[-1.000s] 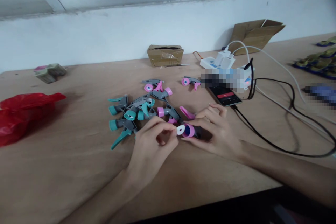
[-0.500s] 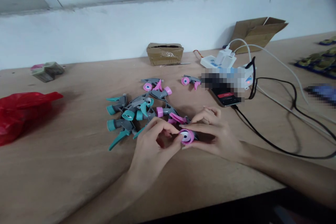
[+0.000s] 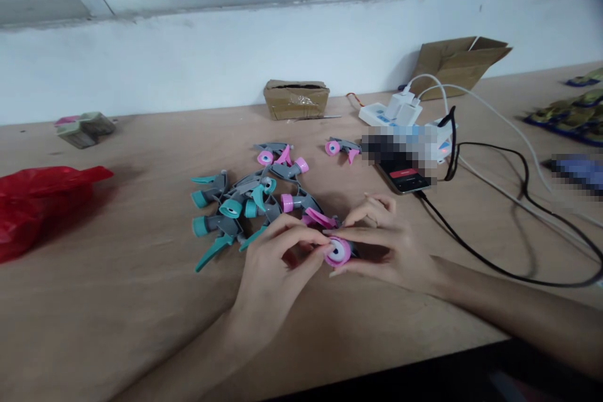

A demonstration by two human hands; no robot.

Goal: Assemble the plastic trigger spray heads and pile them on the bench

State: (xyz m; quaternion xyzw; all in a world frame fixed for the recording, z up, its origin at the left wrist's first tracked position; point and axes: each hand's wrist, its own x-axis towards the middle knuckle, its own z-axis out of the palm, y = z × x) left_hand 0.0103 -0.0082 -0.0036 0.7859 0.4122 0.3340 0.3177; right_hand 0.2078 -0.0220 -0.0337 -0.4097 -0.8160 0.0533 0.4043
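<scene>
A grey trigger spray head with a pink collar (image 3: 338, 254) is held just above the table, its collar opening with a white disc inside facing me. My right hand (image 3: 398, 251) grips it from the right, thumb and fingers around the collar. Thumb and index finger of my left hand (image 3: 273, 264) are pinched together at the collar's left rim; whether they grip a small part there is hidden. Beyond my left hand lies a heap of spray heads with teal collars (image 3: 200, 226). Others with pink collars (image 3: 287, 203) lie behind my hands.
A phone (image 3: 407, 179) with a black cable lies right of the heap, near a white power strip (image 3: 374, 114). Cardboard boxes (image 3: 296, 103) stand by the wall. At left are a red plastic bag (image 3: 42, 207) and a small block-like bundle (image 3: 85, 130).
The held spray head has shifted very slightly right and down, with its opening showing a bit more. Both hands keep their hold; the heap is unchanged.
</scene>
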